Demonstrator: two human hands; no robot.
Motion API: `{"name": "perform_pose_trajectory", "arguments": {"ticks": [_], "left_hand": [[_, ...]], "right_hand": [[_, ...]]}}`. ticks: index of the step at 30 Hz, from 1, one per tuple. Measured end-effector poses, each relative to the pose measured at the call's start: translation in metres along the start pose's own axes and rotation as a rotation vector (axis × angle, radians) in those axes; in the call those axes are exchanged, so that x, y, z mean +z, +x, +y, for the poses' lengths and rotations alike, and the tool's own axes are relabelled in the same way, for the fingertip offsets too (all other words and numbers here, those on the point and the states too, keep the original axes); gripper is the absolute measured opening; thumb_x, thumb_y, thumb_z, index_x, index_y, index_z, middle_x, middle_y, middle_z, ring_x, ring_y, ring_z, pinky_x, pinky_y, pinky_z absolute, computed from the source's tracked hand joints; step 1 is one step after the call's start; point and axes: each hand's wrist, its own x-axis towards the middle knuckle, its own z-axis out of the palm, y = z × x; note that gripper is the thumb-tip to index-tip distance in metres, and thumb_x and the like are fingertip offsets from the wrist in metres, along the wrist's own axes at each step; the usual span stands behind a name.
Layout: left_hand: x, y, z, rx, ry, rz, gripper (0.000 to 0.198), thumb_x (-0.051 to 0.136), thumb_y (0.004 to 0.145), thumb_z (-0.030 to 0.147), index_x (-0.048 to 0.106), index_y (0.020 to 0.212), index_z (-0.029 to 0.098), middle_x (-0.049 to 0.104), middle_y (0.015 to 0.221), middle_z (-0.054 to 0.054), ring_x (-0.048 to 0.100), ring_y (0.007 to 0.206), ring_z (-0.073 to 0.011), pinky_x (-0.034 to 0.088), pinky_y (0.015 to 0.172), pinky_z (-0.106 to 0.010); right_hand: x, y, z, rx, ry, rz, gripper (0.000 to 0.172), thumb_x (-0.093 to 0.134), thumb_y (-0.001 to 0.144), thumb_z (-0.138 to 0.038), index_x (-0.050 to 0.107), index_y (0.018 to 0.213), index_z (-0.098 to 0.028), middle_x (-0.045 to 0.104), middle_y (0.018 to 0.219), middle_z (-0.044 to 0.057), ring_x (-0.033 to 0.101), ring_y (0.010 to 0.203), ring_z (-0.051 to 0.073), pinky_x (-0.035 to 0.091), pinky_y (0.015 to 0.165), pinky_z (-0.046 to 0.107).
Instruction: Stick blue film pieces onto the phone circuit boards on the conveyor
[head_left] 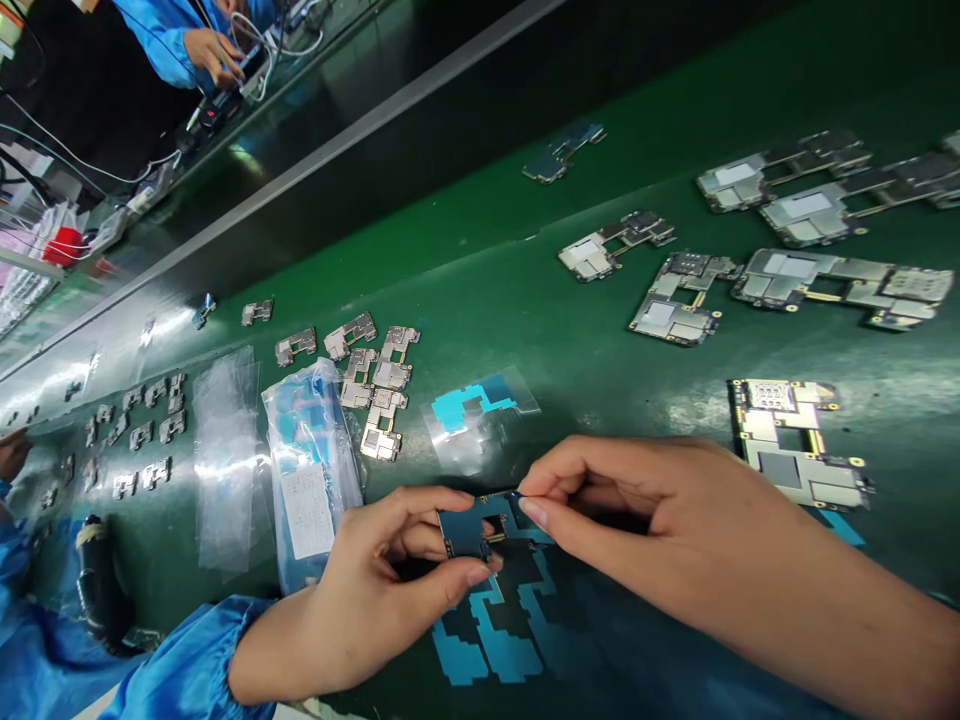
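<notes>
My left hand (375, 590) grips a small phone circuit board (461, 530) between fingers and thumb. The board's upward face looks smooth and dark blue, like a film laid over it. At its upper right corner, my right hand (630, 500) pinches the edge; whether it has film or board alone between the fingertips is hard to tell. Below the hands lie several blue cut film pieces (506, 640) shaped like the boards. Just beyond, a clear sheet (480, 450) carries another blue film piece (469, 402). One bare board (799, 450) rests right of my right wrist.
Several boards (664, 300) lie at the right, more (386, 375) left of centre. A plastic bag with a white label (307, 510) and clear sheets (227, 450) are at left. A co-worker's hand (214, 55) handles cabled gear beyond the metal rail (360, 130).
</notes>
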Motion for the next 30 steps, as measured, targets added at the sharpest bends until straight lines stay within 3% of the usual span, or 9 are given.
{"name": "perform_pose_trajectory", "arguments": {"ticks": [10,19,30], "left_hand": [[0.0014,0.003,0.0031,0.006,0.088,0.031,0.03,0.081,0.087,0.018,0.07,0.114,0.018,0.083,0.089,-0.008,0.081,0.083,-0.0199,0.063,0.074,-0.02],[0.0032,0.0015,0.0,-0.035,0.123,0.091,0.031,0.084,0.084,0.026,0.073,0.11,0.016,0.083,0.081,-0.011,0.08,0.072,-0.0201,0.063,0.063,-0.019],[0.0016,0.0026,-0.0001,-0.011,0.071,0.035,0.027,0.083,0.086,0.023,0.07,0.109,0.017,0.083,0.084,-0.01,0.081,0.075,-0.0199,0.062,0.066,-0.02]], "right_hand": [[0.0017,-0.0001,-0.0029,-0.004,-0.062,0.024,0.017,0.06,0.084,-0.024,0.069,0.071,-0.028,0.071,0.06,-0.005,0.067,0.048,0.014,0.046,0.042,0.022],[0.0037,-0.006,0.002,-0.193,-0.155,0.078,0.019,0.056,0.089,-0.018,0.065,0.076,-0.028,0.07,0.067,-0.007,0.065,0.052,0.01,0.044,0.043,0.021],[0.007,-0.006,0.0043,-0.164,-0.13,0.128,0.017,0.06,0.086,-0.016,0.066,0.075,-0.028,0.073,0.067,-0.005,0.07,0.054,0.013,0.052,0.049,0.023]]}}
